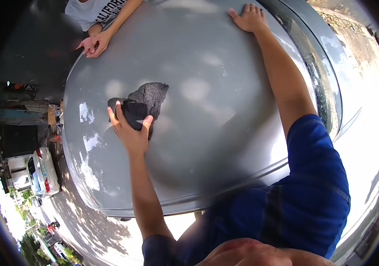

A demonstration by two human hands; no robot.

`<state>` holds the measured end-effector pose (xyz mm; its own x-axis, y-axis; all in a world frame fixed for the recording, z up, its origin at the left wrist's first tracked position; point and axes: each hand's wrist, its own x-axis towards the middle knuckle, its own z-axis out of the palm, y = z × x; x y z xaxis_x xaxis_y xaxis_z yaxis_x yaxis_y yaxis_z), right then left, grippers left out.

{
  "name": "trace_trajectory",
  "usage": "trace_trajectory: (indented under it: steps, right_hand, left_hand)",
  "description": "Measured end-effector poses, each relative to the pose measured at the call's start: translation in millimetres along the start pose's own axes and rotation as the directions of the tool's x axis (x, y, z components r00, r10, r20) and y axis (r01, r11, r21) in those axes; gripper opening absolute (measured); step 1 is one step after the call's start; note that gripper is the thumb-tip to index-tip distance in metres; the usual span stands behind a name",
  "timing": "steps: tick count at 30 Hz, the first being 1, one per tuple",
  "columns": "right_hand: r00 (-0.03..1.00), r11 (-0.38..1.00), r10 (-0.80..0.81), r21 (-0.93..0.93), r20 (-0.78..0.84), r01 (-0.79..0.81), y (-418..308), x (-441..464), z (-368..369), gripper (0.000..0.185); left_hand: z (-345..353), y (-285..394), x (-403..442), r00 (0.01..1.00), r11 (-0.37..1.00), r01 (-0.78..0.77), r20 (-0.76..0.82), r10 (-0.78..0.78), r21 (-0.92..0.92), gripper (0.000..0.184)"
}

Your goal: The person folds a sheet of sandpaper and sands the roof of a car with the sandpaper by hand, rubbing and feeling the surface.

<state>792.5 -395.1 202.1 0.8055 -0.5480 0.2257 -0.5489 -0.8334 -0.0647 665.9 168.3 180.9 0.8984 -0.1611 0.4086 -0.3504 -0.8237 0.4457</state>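
One black pad (pixel 136 112) sits in the head view within the grasp of the person's left hand (pixel 129 135), which is clamped on it: the thumb presses along its right edge while the fingers spread over its left side. The pad is on the left half of a silver-grey car hood (pixel 198 146), on top of or up against a rumpled dark grey cloth (pixel 152 95). The cloth spreads out above and to the right of the pad, and a little of it shows below, near the thumb; whether the two are joined cannot be told.

The right hand (pixel 252 20) is well apart from the left, resting on the far part of the hood with fingers together, thumb out to the side, and nothing visible in its grasp. Just beyond that arm runs the dark glass of the windshield (pixel 320 84). The person wears a blue shirt (pixel 305 199).

At the upper left, a co-worker in a pale T-shirt (pixel 85 15) with dark lettering leans at the hood's edge, the co-worker's hands (pixel 94 44) held together. White reflections mark the hood's left side. Lower left, a white car (pixel 45 173) stands beside dappled pavement (pixel 76 213).
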Motion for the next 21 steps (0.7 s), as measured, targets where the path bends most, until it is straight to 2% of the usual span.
trace_trajectory:
  steps: [2, 3, 6, 8, 10, 13, 14, 15, 17, 18, 19, 20, 21]
  right_hand:
    - [0.941, 0.943, -0.328, 0.087, 0.081, 0.321, -89.9, -74.2, -26.5, 0.103]
    - [0.860, 0.863, -0.499, 0.147, 0.102, 0.483, -126.5, -108.3, -26.2, 0.104]
    - [0.945, 0.947, -0.319, 0.075, 0.074, 0.314, -88.2, -84.5, -40.1, 0.105]
    - [0.981, 0.982, -0.184, 0.051, 0.059, 0.181, -50.8, -65.2, -36.0, 0.106]
    - [0.994, 0.994, 0.064, 0.088, 0.092, -0.072, 55.9, 22.6, 18.3, 0.107]
    - [0.986, 0.983, -0.164, 0.085, 0.036, 0.161, -62.6, -66.2, -29.8, 0.105]
    - [0.930, 0.934, -0.352, 0.115, 0.110, 0.339, -112.2, -98.2, -34.8, 0.104]
    - [0.824, 0.837, -0.545, 0.150, 0.152, 0.526, -151.6, -134.8, -36.4, 0.104]
    - [0.798, 0.813, -0.581, 0.168, 0.158, 0.558, -143.9, -148.0, -47.8, 0.105]
    - [0.781, 0.798, -0.601, 0.183, 0.168, 0.574, -135.5, -151.0, -48.6, 0.106]
    - [0.907, 0.905, -0.406, 0.185, 0.110, 0.383, -90.7, -117.8, -42.9, 0.106]
    - [0.979, 0.977, -0.205, 0.069, 0.020, 0.203, -35.5, -80.0, -36.1, 0.105]
    - [0.999, 0.998, -0.027, 0.064, 0.045, 0.024, 21.4, -47.2, -32.6, 0.104]
  left_hand:
    - [4.9, -10.1, 1.6, 1.000, 0.998, -0.017, -0.022, 0.018, 0.062, 0.121]
    - [1.5, -8.8, 0.9, 0.997, 0.998, 0.062, 0.038, -0.061, -0.020, 0.123]
    - [-0.5, -18.6, 0.1, 0.993, 0.991, 0.084, 0.097, -0.075, -0.102, 0.120]
    - [0.3, -8.7, 5.2, 0.993, 0.994, 0.090, 0.084, -0.084, -0.069, 0.120]
    - [0.9, -1.7, 6.7, 0.992, 0.995, 0.102, 0.078, -0.101, -0.018, 0.123]
    - [2.7, -11.6, 7.2, 0.987, 0.993, 0.121, 0.107, -0.119, -0.012, 0.120]
    - [3.0, -12.9, 7.2, 0.988, 0.993, 0.113, 0.110, -0.110, -0.030, 0.119]
    - [3.5, -13.0, 1.2, 0.987, 0.990, 0.115, 0.117, -0.105, -0.082, 0.118]
    - [-2.1, -19.8, 5.2, 0.990, 0.981, 0.091, 0.121, -0.071, -0.170, 0.118]
    - [-3.2, -19.7, 8.1, 0.992, 0.985, 0.088, 0.105, -0.073, -0.151, 0.117]
    - [-1.0, -17.4, 6.2, 0.993, 0.986, 0.094, 0.085, -0.083, -0.138, 0.117]
    - [1.5, -17.6, 5.3, 0.994, 0.987, 0.098, 0.066, -0.090, -0.128, 0.117]
    - [2.0, -18.8, 7.8, 0.992, 0.991, 0.108, 0.069, -0.103, -0.076, 0.117]
